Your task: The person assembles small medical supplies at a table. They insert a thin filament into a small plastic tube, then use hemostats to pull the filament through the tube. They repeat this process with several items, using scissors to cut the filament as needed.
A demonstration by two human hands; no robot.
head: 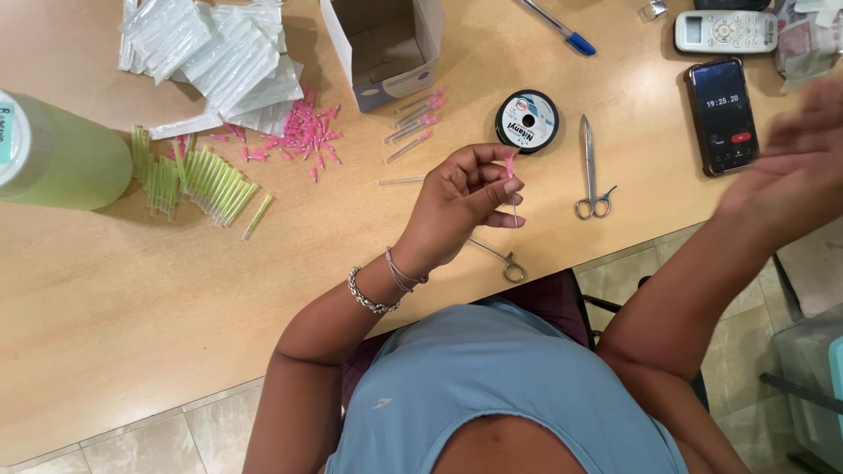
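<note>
My left hand (463,195) pinches a thin needle with a pink hub (513,175) above the wooden table (132,298), the needle pointing down. My right hand (795,171) is raised and blurred at the right, fingers spread, holding nothing that I can see. A black spool of fishing line (527,121) lies just beyond my left hand. Steel scissors (591,171) rest to its right. A second pair of scissors (502,258) lies partly hidden under my left wrist.
Pink caps (303,136), green tubes (198,180) and clear packets (215,53) lie at the left by a green bottle (57,154). An open white box (386,48), capped needles (414,123), a pen (558,26), a phone (722,114) and a remote (724,31) lie farther back.
</note>
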